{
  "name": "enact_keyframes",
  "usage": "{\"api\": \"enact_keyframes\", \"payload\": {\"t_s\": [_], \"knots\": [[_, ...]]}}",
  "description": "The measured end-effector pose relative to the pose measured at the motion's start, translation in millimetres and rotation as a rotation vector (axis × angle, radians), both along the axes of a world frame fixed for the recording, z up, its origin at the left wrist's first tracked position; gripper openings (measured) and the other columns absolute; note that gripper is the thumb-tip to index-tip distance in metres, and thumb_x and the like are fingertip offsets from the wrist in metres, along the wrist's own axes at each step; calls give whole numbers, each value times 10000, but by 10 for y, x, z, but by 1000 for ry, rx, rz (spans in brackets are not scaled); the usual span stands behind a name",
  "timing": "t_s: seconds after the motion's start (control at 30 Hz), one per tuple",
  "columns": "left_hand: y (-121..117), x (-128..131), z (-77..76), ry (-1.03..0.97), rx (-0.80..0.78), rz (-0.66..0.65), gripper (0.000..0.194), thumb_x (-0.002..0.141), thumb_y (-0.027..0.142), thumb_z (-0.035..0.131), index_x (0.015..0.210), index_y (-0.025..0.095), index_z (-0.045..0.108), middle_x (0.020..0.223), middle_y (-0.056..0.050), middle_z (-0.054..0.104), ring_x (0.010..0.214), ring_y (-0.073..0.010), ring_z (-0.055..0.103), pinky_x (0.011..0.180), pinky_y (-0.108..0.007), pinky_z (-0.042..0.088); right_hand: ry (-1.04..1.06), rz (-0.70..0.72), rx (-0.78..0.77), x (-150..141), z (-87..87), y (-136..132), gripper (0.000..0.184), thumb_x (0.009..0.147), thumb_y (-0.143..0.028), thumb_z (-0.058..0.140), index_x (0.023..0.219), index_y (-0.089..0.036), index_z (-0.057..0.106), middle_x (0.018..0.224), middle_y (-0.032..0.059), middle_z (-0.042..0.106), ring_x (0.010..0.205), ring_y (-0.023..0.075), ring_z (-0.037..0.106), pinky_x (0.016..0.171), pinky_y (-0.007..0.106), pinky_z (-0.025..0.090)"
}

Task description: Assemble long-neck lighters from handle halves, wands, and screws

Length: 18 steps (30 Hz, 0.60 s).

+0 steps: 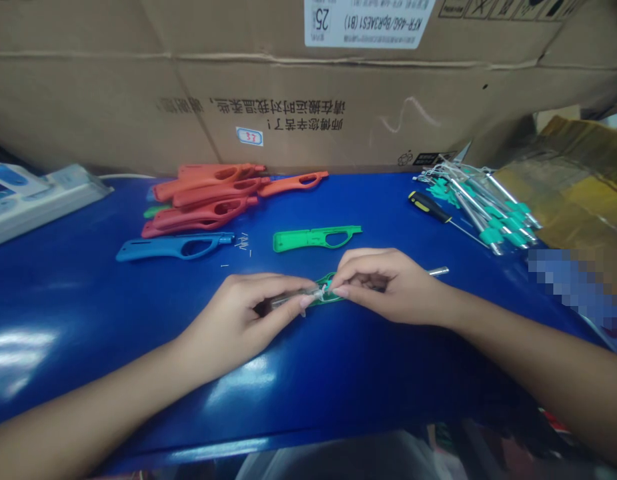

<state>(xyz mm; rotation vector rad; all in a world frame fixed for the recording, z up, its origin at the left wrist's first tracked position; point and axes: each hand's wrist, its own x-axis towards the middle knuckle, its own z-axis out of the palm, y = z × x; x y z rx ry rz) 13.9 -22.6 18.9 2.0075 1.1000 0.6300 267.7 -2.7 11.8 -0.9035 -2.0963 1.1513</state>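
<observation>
Over the front middle of the table, my left hand (253, 308) is closed on a clear plastic lighter tank (291, 298), thumb on its right end. My right hand (388, 283) meets it there, fingers pinched at a small teal-green trigger piece (329, 285). From behind that hand sticks out a silver metal tube (439, 271). Under both hands lies a green lighter shell half (333, 297), mostly covered by my fingers. Just beyond rests another green shell half (308, 240), its hollow inside facing up. Whether the tank sits in the shell I cannot tell.
Orange and red lighter shells (208, 193) are piled at the back left, near a blue shell (173, 247) and several small screws (242, 241). At the right lie a screwdriver (431, 207) and metal tubes with green triggers (493, 213). A cardboard box (238, 87) stands behind.
</observation>
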Motion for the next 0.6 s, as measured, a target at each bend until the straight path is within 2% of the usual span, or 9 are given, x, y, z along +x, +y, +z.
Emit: {"api": "enact_keyframes", "payload": {"t_s": [0.6], "knots": [[-1,10,-13,12,-10,-4,260,976,401,640,1135,263,792,1072,-19,811,845,-180,758,651,-222,556,-1,11,36,-11,-13,8,116,962,-219,646,914,-163,736,859,33,660,745,113,602,638,241,470]]}}
